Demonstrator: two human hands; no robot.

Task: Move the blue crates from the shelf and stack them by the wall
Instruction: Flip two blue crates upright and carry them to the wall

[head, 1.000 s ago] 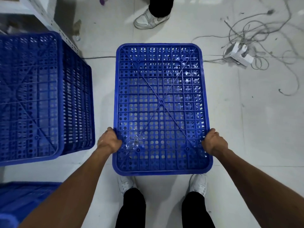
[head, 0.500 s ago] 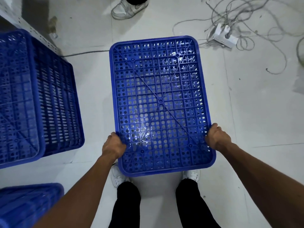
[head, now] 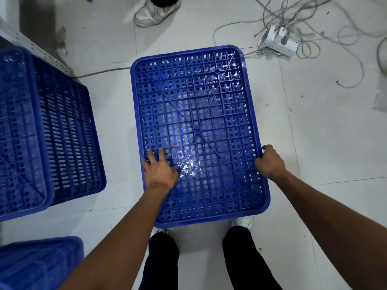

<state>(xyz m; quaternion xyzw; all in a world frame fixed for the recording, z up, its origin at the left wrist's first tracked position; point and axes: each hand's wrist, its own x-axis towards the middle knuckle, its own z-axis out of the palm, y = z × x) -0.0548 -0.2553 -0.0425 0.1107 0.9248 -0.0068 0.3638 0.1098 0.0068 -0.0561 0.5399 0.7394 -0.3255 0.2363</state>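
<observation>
An upside-down blue perforated crate (head: 196,114) fills the middle of the head view, its gridded bottom facing me. My left hand (head: 161,170) lies flat on that bottom near the left edge, fingers spread. My right hand (head: 269,161) grips the crate's right rim, fingers curled over the edge. A second blue crate (head: 48,130) sits upside down on the left, partly on the white shelf frame (head: 31,47). A third blue crate (head: 39,262) shows at the bottom left corner.
Another person's white shoe (head: 156,12) stands at the top centre. A white power strip (head: 279,41) with tangled grey cables (head: 335,24) lies on the floor at the top right. My own legs and shoes (head: 243,221) are below the crate. The floor is pale tile.
My left hand let go of the crate's left rim and now lies flat on its bottom. The crate has shifted slightly rightward and tilted in view. My right hand keeps its grip.
</observation>
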